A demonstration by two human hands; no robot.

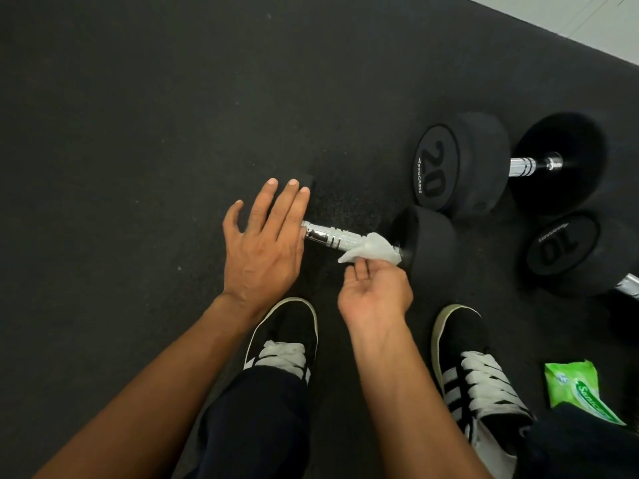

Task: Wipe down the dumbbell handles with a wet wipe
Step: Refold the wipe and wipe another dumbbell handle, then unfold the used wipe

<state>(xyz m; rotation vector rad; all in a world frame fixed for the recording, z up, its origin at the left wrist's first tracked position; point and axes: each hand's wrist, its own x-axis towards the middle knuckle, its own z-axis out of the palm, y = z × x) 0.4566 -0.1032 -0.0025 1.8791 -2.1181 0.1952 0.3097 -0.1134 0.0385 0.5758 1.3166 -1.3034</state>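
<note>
Both hands are meeting at the nearest dumbbell (428, 236), which is lying on the black floor (138, 133) just ahead of the shoes (484, 375). The left hand (262, 250) is resting flat, fingers straight, over its left end. The right hand (375, 292) is pinching a wet wipe (373, 248) against the chrome handle (325, 236), beside the right head. A 20 dumbbell (460, 164), a 10 dumbbell (567, 250) and a green wipe pack (574, 388) are lying to the right.

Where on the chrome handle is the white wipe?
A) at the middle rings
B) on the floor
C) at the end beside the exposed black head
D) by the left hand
C: the right hand holds the wipe on the handle right next to the black head, away from the left hand.
</note>
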